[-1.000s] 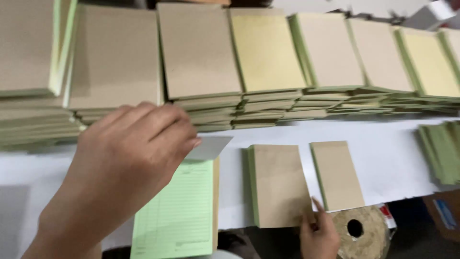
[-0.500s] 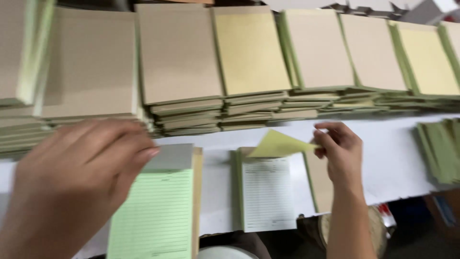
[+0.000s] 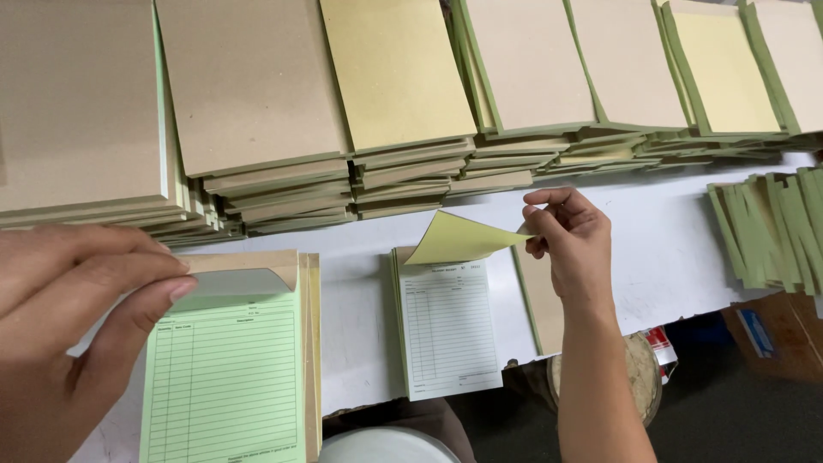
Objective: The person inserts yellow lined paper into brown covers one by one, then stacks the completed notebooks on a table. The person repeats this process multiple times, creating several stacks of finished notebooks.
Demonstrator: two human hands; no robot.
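Two hands lifting leaves on form pads at a white table.

The right hand (image 3: pixel 570 244) pinches the yellow cover sheet (image 3: pixel 459 238) of the white form pad (image 3: pixel 447 330), holding it folded back above the pad; half a second ago the sheet was raised at much the same height, the hand slightly farther right. The left hand (image 3: pixel 73 321), near left, pinches the top corner of the green form pad (image 3: pixel 227 369), whose upper leaf curls up; earlier its fingers lay spread over it. Stacks of brown-covered pads (image 3: pixel 249 94) line the far side of the table (image 3: pixel 669 249).
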